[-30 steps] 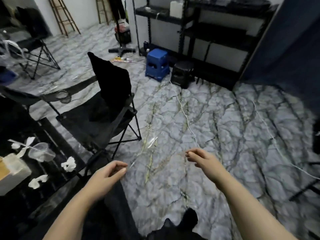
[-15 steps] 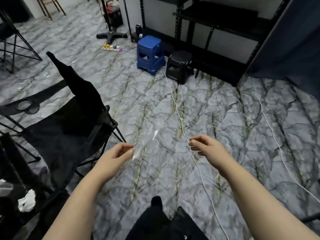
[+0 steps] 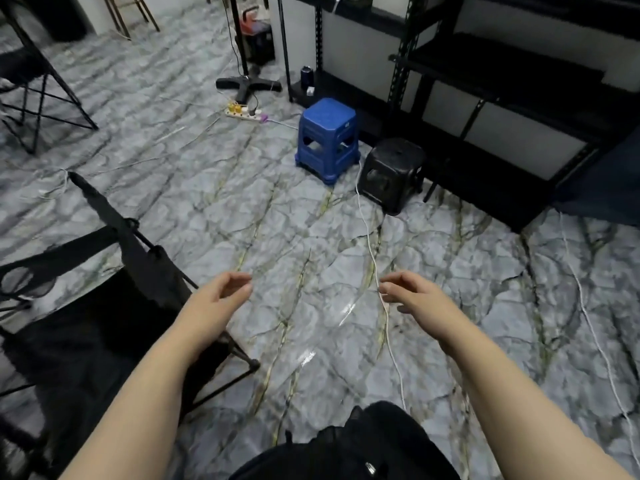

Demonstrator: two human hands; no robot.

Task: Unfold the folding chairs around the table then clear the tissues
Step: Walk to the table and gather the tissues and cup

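An unfolded black folding chair [image 3: 104,327] stands at my lower left, its backrest rising toward the upper left and a mesh cup holder on its armrest. My left hand [image 3: 221,299] hovers just right of that chair, empty, fingers loosely curled and apart. My right hand [image 3: 412,296] floats over the bare marble floor, also empty with fingers apart. A second black folding chair [image 3: 31,77] stands far off at the upper left. The table and the tissues are out of view.
A blue plastic stool [image 3: 327,140] and a black stool [image 3: 391,174] sit ahead by a black metal shelf rack [image 3: 485,81]. White cables [image 3: 372,268] run across the floor. A power strip [image 3: 244,112] and a stand base [image 3: 247,84] lie further back.
The view has swung right and away from the table; the tissues and cup have left the frame. Both hands stay raised and empty, and the stools appear nearer.
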